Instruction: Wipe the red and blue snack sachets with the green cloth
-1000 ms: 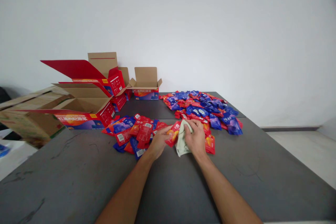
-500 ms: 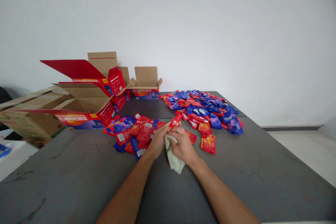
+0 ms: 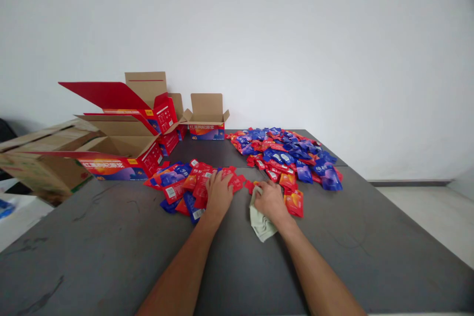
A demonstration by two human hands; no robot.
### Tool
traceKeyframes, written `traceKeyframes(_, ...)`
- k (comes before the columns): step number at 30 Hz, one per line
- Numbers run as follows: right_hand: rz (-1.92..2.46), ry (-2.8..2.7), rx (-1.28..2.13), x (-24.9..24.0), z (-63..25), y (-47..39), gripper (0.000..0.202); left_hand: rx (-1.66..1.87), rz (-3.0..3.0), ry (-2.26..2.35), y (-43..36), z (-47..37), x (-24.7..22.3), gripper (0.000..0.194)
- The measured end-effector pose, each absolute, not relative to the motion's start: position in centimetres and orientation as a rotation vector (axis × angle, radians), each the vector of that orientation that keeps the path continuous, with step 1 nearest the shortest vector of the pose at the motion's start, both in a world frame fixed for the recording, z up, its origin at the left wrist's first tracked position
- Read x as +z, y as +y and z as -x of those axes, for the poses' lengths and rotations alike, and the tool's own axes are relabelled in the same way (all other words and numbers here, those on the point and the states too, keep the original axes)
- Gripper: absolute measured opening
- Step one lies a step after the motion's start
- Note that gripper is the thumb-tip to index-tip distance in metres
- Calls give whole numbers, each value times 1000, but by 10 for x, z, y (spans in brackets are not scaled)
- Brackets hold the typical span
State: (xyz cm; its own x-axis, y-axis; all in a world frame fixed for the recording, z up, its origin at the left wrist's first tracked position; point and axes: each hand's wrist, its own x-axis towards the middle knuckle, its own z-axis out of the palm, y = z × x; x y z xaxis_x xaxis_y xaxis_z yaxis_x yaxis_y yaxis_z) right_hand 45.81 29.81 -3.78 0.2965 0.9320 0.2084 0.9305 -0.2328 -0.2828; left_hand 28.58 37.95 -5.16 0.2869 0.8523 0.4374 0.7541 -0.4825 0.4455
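My left hand rests at the right edge of the nearer pile of pouches, palm down with its fingers apart over a red pouch. The fingertips touch or nearly touch that pouch. My right hand is closed on a pale green cloth, which hangs toward me onto the table. Its fingertips reach a red-orange pouch, partly hidden by the hand. Beside the right hand lies an orange-red pouch.
A larger heap of red and blue pouches spreads over the far right of the dark table. Open printed cartons stand at the left, with another open carton at the back. Plain brown cardboard boxes are beyond the left edge.
The hands have parted. My left hand has moved the red pouch from the cloth to the left pile. My right hand, still with the cloth, has shifted right to another pouch.
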Motion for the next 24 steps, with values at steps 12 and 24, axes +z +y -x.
traceKeyframes(12, 2244, -1692, 39, -30, -459, 294, 27, 955, -2547, 1269, 363, -303, -53, 31)
traceKeyframes(24, 1652, -1128, 365, -36, -456, 303, 19, 1102, -2157, 899, 363, -306, -46, 25)
